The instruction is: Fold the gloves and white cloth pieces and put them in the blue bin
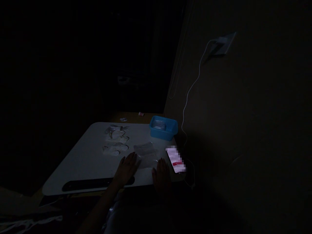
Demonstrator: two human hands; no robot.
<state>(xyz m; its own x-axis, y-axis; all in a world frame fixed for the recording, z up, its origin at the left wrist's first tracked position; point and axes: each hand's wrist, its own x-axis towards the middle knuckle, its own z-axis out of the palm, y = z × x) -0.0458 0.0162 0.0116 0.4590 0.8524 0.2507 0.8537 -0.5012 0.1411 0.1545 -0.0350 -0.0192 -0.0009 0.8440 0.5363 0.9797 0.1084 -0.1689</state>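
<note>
Plastic [145, 149] lies at lower centre between left hand [125, 169] and right hand [162, 175], fingers outstretched and pinching nothing, perhaps to keep it flat.

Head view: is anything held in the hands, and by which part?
Nothing appears held: the left hand and right hand are open beside the clear plastic; whether they touch its edges is unclear.
</note>
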